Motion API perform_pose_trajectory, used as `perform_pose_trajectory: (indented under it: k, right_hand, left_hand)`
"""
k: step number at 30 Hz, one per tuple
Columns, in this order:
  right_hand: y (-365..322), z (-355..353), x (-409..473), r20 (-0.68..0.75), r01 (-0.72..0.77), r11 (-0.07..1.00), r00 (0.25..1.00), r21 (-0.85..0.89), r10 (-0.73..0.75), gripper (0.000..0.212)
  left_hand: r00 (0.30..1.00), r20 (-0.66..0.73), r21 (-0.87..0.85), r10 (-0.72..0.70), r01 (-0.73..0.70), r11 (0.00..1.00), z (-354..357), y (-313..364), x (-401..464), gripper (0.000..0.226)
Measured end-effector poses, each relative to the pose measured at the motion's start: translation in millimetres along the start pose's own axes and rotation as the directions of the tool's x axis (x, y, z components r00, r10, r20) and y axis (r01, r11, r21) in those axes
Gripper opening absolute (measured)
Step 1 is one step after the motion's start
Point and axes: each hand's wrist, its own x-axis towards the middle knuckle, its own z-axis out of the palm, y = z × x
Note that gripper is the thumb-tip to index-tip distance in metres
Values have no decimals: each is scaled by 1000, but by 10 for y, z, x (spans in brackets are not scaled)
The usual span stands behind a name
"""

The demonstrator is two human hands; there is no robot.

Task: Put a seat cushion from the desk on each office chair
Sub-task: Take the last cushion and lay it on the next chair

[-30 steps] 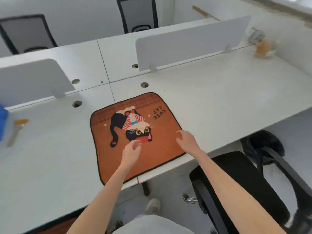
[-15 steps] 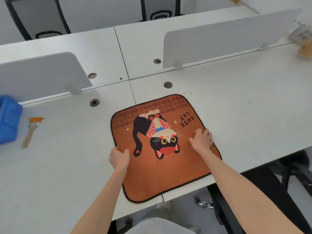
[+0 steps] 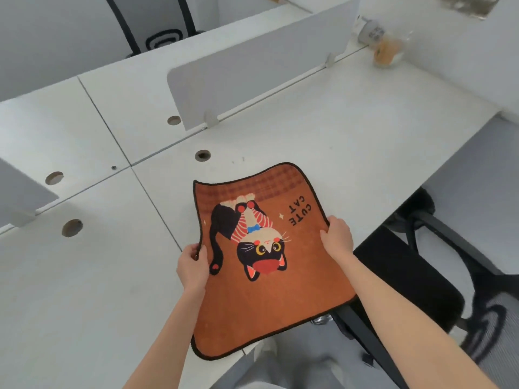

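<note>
Head view: both hands on one cushion.
Cushion: orange cat seat cushion (image 3: 269, 265) lifted, near end overhanging the table (image 3: 351, 141) near edge.
Left hand (image 3: 193, 265): fingers pinching left edge.
Right hand (image 3: 337, 237): fingers gripping right edge.
Chair: black office chair (image 3: 407, 279) right, just beside the cushion.
Open room: bare table far and left; divider panel (image 3: 252, 71) far.

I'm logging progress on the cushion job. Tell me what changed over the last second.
Both hands closed on the cushion: the left hand now pinches its left edge, the right hand grips its right edge. The cushion has been pulled toward the person, past the desk edge, its sides curling up. The chair stays bare.
</note>
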Motion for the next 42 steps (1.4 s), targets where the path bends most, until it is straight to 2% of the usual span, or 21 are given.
perform_pose_trajectory:
  k: [4, 10, 13, 17, 20, 22, 24, 26, 28, 30, 32, 34, 38, 40, 42]
  right_hand:
    - [737, -456, -143, -97, -159, 987, 983, -22, 156, 19]
    - [1795, -1082, -440, -246, -283, 955, 923, 86, 296, 37]
    - [2273, -1290, -436, -267, -330, 940, 901, 90, 342, 38]
    - [2770, -1383, -181, -223, -365, 930, 904, 39, 364, 44]
    - [3058, -1355, 151, -172, -359, 930, 924, -78, 342, 50]
    - [3244, -1300, 413, -153, -314, 933, 945, -177, 289, 50]
    - [3441, -1225, 709, -144, -266, 931, 961, -252, 235, 51]
    - [3627, -1136, 996, -130, -222, 924, 973, -310, 190, 53]
    - [3805, -1009, 1220, -137, -191, 909, 979, -371, 149, 52]
    - [3967, -828, 1338, -189, -179, 891, 976, -418, 107, 48]
    - [4120, -575, 1353, -239, -186, 897, 967, -401, 93, 51]
    - [4207, -228, 1205, -198, -173, 923, 974, -343, 108, 56]
    - [4270, 414, 534, 28, -182, 978, 982, -107, 186, 41]
    - [4273, 636, 225, 199, -197, 980, 960, -24, 198, 48]
    - [4249, 794, 48, 306, -205, 979, 932, 1, 195, 56]
  left_hand:
    - [960, 226, 21, 168, -177, 984, 585, 332, -424, 23]
    - [788, 484, -25, 380, -422, 906, 1582, 721, -1350, 12]
    - [720, 565, -25, 403, -473, 881, 2087, 800, -1850, 9]
    - [667, 669, 26, 328, -462, 887, 2758, 669, -2355, 9]
    - [685, 708, 111, 172, -349, 931, 3243, 454, -2479, 11]
    - [722, 691, 178, 31, -211, 961, 3537, 268, -2453, 11]
    - [731, 674, 212, -107, -53, 976, 3804, 70, -2389, 8]
    - [702, 677, 209, -222, 106, 972, 4052, -127, -2312, 3]
    - [662, 684, 203, -306, 230, 952, 4307, -370, -2228, 9]
    - [611, 697, 202, -375, 334, 921, 4536, -598, -2145, 10]
    - [562, 694, 222, -451, 428, 876, 4733, -810, -2094, 10]
    - [519, 679, 248, -519, 503, 828, 4866, -987, -2065, 11]
    - [502, 635, 272, -587, 566, 778, 4996, -1226, -1897, 14]
    - [498, 641, 269, -584, 567, 778, 5028, -1273, -1772, 21]
    - [480, 660, 275, -578, 561, 781, 5030, -1269, -1674, 26]
